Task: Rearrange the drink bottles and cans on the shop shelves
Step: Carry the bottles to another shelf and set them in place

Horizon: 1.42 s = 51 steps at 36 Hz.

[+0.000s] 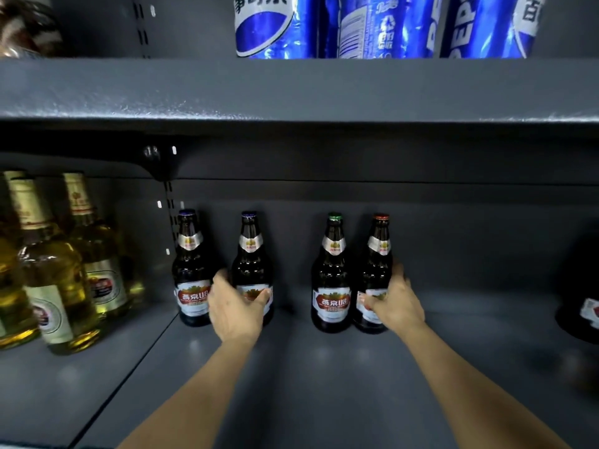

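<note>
Several dark beer bottles with red labels stand upright in a row at the back of the lower shelf (pixel 291 367). My left hand (pixel 235 306) grips the second one from the left, a blue-capped bottle (pixel 250 254), around its lower body. My right hand (pixel 393 304) grips the red-capped bottle (pixel 377 254) at the right end of the row. Between them stands a green-capped bottle (pixel 332 273), close beside the red-capped one. Another blue-capped bottle (pixel 191 270) stands at the far left, next to a shelf upright.
Clear bottles of yellow drink (pixel 55 270) crowd the neighbouring bay on the left. Blue Pepsi cans (pixel 382 24) stand on the upper shelf (pixel 291 89), which overhangs the bottle tops. A dark object (pixel 583 303) sits at the right edge.
</note>
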Each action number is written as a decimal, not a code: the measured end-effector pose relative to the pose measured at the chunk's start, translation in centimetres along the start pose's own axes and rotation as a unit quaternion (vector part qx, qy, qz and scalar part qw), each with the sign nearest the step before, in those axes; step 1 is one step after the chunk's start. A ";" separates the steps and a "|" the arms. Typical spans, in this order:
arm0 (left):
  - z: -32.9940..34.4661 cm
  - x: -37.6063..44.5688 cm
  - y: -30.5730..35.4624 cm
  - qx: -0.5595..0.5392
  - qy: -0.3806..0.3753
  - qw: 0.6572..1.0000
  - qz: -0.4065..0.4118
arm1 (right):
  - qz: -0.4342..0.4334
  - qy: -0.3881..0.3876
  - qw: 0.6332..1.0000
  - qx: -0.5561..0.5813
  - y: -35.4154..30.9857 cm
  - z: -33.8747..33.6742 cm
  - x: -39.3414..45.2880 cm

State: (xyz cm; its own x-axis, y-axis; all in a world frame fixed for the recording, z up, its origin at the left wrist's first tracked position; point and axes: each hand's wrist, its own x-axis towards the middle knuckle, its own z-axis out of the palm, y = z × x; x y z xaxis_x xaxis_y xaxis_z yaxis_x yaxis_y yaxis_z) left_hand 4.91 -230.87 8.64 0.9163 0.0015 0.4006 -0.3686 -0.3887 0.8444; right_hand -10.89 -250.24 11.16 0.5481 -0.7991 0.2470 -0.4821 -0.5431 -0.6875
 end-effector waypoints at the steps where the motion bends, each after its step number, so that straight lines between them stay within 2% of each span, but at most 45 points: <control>1: 0.3 -1.0 0.4 0.018 0.049 0.998 0.037 | 0.001 0.002 1.000 0.002 0.0 0.0 -0.1; 2: 0.8 -2.1 0.9 0.014 0.085 0.993 0.084 | 0.001 0.003 1.000 0.004 0.0 0.0 -0.1; 3: 1.3 -3.2 1.7 -0.004 0.089 0.988 0.127 | 0.001 0.004 1.000 0.005 -0.1 0.0 -0.1; 5: 2.7 -5.0 3.5 -0.044 0.007 0.987 0.156 | 0.002 0.002 1.000 0.003 -0.1 0.1 -0.1; 8: 5.4 -6.2 5.5 -0.021 -0.152 0.986 0.070 | 0.004 0.001 1.000 -0.003 -0.1 0.1 -0.1; 11: 7.0 -5.9 6.0 -0.003 -0.229 0.973 -0.004 | 0.008 -0.005 1.000 -0.010 -0.1 -0.1 0.3; 23: 5.8 -3.6 4.3 0.005 -0.195 0.981 0.002 | -0.010 -0.017 1.000 -0.002 0.7 -0.4 1.4; 29: 5.7 -3.9 4.2 -0.022 -0.215 0.976 0.002 | -0.031 -0.003 0.999 -0.011 1.1 -0.4 1.0; 31: 5.5 -5.1 4.6 -0.017 -0.182 0.983 0.004 | -0.034 0.009 0.999 -0.009 1.4 -0.4 0.8; 33: 4.9 -6.5 5.0 -0.007 -0.089 0.995 0.041 | -0.034 0.026 0.999 -0.010 1.5 -0.5 0.3; 35: 4.6 -8.0 5.8 -0.032 -0.022 0.993 0.113 | -0.031 0.059 0.997 -0.026 2.2 -1.1 -0.4; 36: 4.7 -8.8 6.1 -0.047 -0.016 0.988 0.145 | -0.031 0.084 0.995 -0.040 2.7 -1.6 -0.9; 41: 6.8 -12.3 9.2 -0.083 -0.095 0.963 0.239 | -0.049 0.259 0.963 -0.053 6.1 -5.4 -3.8; 47: 9.4 -17.8 13.6 -0.099 -0.170 0.945 0.262 | -0.076 0.429 0.891 -0.129 11.4 -13.1 -6.1; 51: 11.0 -22.8 16.7 -0.104 -0.211 0.932 0.277 | -0.086 0.499 0.847 -0.161 14.5 -19.1 -8.1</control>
State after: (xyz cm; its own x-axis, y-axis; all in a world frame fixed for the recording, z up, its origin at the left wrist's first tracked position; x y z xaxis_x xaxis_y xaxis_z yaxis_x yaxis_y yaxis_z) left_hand -20.39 -247.58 9.75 0.5413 -0.5251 0.6567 -0.7849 -0.0355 0.6186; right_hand -35.38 -256.60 12.24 -0.1443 -0.4345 0.8890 -0.7026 -0.5877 -0.4012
